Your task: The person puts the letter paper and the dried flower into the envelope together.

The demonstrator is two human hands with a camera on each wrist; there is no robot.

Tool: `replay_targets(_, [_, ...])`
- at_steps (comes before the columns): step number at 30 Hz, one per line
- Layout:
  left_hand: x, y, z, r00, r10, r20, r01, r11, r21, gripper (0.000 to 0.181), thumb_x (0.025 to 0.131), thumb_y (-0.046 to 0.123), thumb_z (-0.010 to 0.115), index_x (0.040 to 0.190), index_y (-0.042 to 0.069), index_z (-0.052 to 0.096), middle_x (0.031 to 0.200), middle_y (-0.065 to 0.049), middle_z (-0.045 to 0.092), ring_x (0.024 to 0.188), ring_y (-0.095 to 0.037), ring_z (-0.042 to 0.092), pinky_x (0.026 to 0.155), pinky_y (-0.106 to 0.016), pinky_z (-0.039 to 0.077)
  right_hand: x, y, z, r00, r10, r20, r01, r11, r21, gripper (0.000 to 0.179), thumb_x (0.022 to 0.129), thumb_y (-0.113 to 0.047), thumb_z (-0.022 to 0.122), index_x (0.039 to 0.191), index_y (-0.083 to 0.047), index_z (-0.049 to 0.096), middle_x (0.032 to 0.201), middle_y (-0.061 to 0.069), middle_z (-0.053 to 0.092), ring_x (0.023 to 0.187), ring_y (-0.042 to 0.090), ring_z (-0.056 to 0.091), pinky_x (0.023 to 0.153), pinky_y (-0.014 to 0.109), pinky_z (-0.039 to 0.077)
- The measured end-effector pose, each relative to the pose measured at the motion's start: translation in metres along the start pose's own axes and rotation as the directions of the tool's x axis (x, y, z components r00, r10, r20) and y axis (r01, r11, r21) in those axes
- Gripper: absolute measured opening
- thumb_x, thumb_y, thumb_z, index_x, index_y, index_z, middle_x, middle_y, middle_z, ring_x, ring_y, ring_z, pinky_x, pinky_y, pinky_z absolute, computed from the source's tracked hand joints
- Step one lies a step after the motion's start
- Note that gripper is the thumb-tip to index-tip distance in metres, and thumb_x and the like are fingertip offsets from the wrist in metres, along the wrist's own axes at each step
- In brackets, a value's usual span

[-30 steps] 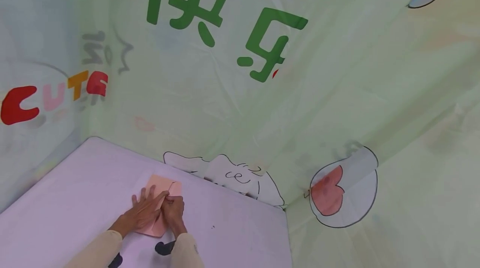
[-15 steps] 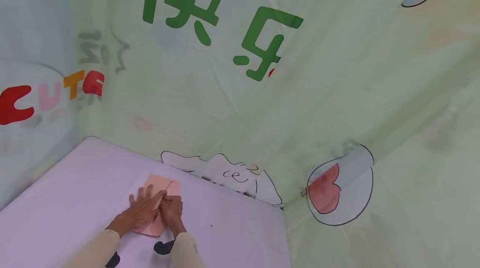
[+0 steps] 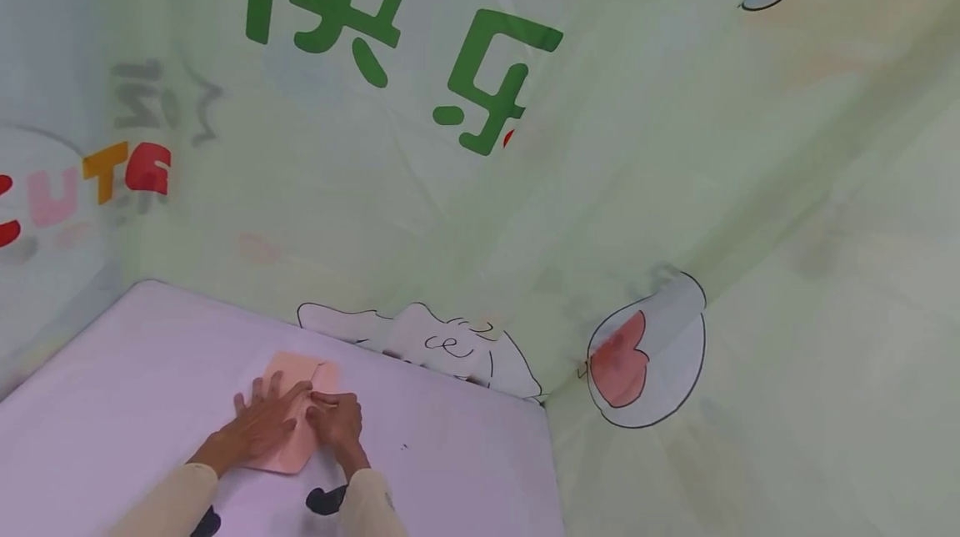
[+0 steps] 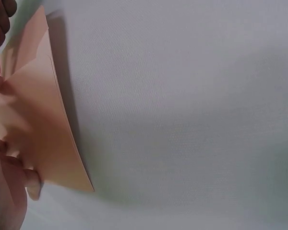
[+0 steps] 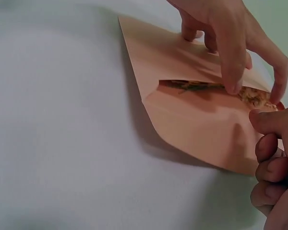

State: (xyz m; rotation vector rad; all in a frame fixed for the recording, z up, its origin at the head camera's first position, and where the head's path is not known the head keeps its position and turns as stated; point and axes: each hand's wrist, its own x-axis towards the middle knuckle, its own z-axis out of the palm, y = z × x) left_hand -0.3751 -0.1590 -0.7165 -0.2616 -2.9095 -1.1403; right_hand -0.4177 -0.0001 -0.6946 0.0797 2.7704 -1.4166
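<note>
A peach paper envelope [image 3: 288, 454] lies on the pale purple tabletop. The right wrist view shows its long opening, with a dried sprig [image 5: 197, 87] and a yellowish flower cluster [image 5: 257, 97] inside. My left hand [image 3: 262, 424] rests spread over the envelope; its thumb touches the edge of the opening and its index finger reaches toward the right end. My right hand [image 3: 337, 424] pinches the envelope's edge at that end between thumb and curled fingers. In the left wrist view, the envelope [image 4: 43, 120] is partly covered by hands along the left side.
The tabletop [image 3: 450, 454] carries black printed shapes [image 3: 326, 501] near the sleeves. Printed fabric walls [image 3: 360, 212] rise behind the table and at both sides, with green characters and a red heart [image 3: 621, 362].
The head view has turned to the right, so the scene sits farther left. My right hand has shifted slightly rightward relative to the envelope. My left hand stays spread on it.
</note>
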Motion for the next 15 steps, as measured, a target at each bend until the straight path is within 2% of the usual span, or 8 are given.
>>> replay_targets(4, [0.002,-0.008,0.000,0.999,0.026,-0.022,-0.025,0.999,0.023,0.060,0.104,0.017,0.067,0.160,0.017,0.045,0.165,-0.048,0.020,0.143,-0.083,0.020,0.103,-0.100,0.012,-0.001,-0.004,-0.011,0.999,-0.047,-0.023,0.046,0.998,-0.046,0.016,0.089,-0.010,0.087,0.102,-0.019,0.090,0.097,-0.001,0.081,0.078,0.011,0.062,0.070,0.027,0.047])
replay_targets(7, [0.000,-0.016,-0.001,0.999,0.026,-0.048,-0.024,0.999,0.047,0.061,0.102,0.017,0.069,0.159,0.018,0.047,0.163,-0.047,0.024,0.140,-0.079,0.027,0.100,-0.100,0.018,-0.003,-0.003,-0.015,0.993,-0.115,-0.042,0.110,0.988,-0.113,0.017,0.092,-0.016,0.086,0.107,-0.020,0.089,0.087,-0.004,0.068,0.071,0.007,0.048,0.066,0.024,0.037])
replay_targets(10, [-0.003,-0.021,-0.003,0.998,0.017,-0.063,-0.014,0.999,0.043,0.060,0.101,0.015,0.069,0.157,0.020,0.048,0.162,-0.047,0.024,0.137,-0.077,0.028,0.098,-0.098,0.020,-0.002,-0.001,-0.017,0.978,-0.196,-0.069,0.181,0.966,-0.183,0.020,0.093,-0.020,0.085,0.112,-0.020,0.088,0.080,-0.006,0.063,0.070,0.003,0.047,0.067,0.024,0.039])
replay_targets(15, [-0.007,-0.025,-0.010,0.998,-0.014,-0.058,0.016,0.999,0.031,0.062,0.101,0.014,0.068,0.159,0.019,0.046,0.162,-0.049,0.023,0.138,-0.081,0.026,0.098,-0.099,0.019,0.006,0.004,-0.020,0.959,-0.273,-0.070,0.247,0.934,-0.259,0.026,0.096,-0.026,0.082,0.120,-0.016,0.085,0.082,-0.005,0.068,0.074,0.002,0.049,0.073,0.027,0.044])
